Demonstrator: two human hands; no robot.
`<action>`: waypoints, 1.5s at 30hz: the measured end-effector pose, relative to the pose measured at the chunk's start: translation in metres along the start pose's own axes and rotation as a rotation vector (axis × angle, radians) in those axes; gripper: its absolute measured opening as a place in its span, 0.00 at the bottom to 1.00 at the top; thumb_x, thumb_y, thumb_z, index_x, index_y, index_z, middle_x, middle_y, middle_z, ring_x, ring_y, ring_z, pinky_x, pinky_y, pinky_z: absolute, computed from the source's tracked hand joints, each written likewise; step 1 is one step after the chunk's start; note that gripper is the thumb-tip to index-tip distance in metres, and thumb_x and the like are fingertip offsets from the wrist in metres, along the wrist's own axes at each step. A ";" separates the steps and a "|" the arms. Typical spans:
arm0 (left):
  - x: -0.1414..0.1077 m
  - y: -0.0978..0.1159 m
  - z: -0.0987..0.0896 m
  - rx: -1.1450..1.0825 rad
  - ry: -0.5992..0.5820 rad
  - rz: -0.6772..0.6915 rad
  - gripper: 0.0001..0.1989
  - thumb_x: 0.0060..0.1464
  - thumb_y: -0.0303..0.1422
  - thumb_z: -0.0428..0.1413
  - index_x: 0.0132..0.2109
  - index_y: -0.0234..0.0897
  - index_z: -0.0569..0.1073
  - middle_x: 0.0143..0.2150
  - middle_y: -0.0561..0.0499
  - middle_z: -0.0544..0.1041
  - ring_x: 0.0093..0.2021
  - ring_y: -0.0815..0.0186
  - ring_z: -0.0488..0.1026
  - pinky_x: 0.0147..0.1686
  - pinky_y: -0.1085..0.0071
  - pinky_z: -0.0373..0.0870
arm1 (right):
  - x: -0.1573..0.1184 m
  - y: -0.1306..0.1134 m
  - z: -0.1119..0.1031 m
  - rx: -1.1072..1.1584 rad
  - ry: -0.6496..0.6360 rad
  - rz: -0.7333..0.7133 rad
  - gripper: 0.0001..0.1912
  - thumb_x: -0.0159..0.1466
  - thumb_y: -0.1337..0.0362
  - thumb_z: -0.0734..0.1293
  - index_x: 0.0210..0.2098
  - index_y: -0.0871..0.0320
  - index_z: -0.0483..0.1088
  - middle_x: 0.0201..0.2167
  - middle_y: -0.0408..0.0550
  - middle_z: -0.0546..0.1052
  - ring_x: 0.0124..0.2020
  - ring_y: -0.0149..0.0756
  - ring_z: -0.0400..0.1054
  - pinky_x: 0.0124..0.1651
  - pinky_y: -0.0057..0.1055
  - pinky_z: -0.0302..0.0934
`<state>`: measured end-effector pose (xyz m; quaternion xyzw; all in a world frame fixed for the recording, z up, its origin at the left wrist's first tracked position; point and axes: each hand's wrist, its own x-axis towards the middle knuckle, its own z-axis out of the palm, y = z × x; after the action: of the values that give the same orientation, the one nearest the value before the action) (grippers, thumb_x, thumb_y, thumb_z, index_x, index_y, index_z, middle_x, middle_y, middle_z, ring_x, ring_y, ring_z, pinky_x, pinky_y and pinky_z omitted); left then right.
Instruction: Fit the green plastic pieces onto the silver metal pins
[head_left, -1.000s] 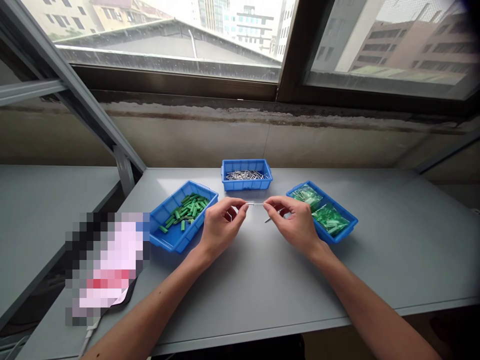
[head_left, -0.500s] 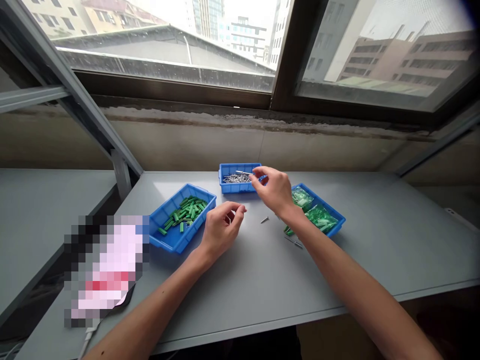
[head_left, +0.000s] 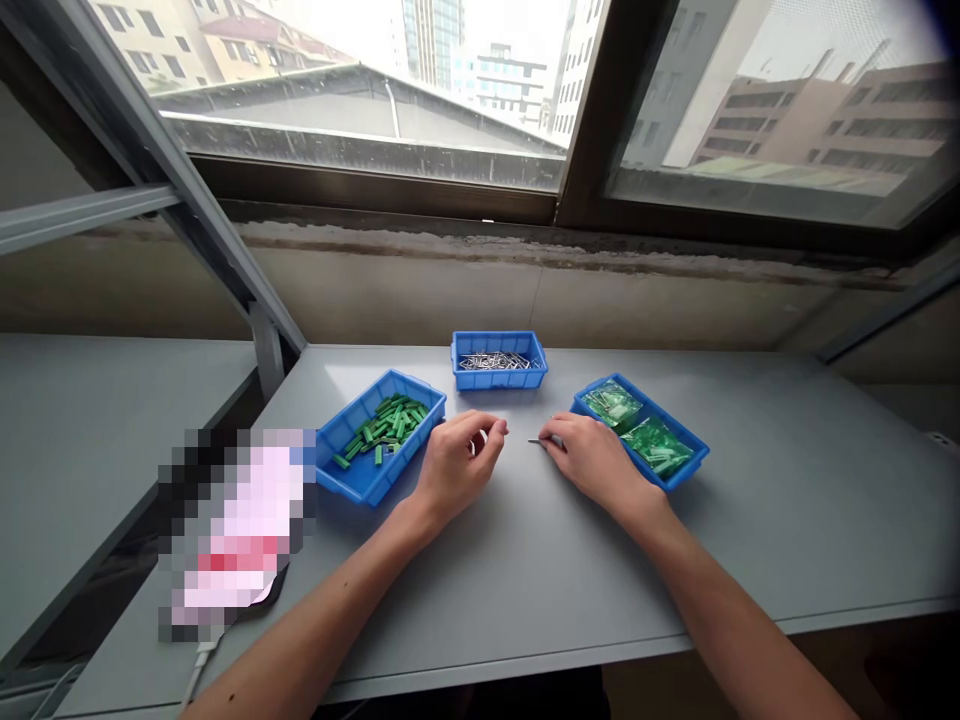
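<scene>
My left hand [head_left: 463, 455] is just right of the left blue bin [head_left: 365, 490], thumb and forefinger pinched together; anything between them is too small to make out. That bin holds green plastic pieces [head_left: 390, 425]. My right hand [head_left: 589, 450] rests low over the table with its fingertips closed on a small metal screw [head_left: 535, 441], whose tip points left. Behind both hands stands the small blue bin [head_left: 499, 380] with many metal screws [head_left: 495, 361]. Beside my right hand is the right blue bin [head_left: 686, 472], which holds clear bags of green parts [head_left: 656, 447].
A blurred-out pink item [head_left: 247, 530] with a white cable [head_left: 201, 665] lies at the table's left side. The grey table [head_left: 480, 610] meets a wall under a window. A metal frame [head_left: 202, 210] slants down at the left.
My right hand has come down and back from the small screw bin to the screw on the table. My left hand keeps its pinch. The whole view has shifted slightly.
</scene>
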<state>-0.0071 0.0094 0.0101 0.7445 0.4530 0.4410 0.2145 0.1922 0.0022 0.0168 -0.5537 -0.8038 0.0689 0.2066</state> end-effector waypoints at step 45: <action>0.006 0.003 -0.002 -0.566 -0.343 -0.418 0.13 0.54 0.40 0.56 0.30 0.34 0.73 0.22 0.54 0.69 0.22 0.73 0.64 0.21 0.77 0.62 | 0.002 -0.019 0.003 0.587 0.126 -0.076 0.15 0.57 0.60 0.71 0.44 0.55 0.70 0.32 0.44 0.77 0.28 0.30 0.71 0.30 0.27 0.66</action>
<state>-0.0057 0.0130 0.0165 0.6106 0.4130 0.3642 0.5692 0.1742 -0.0030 0.0214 -0.4429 -0.7554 0.2558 0.4097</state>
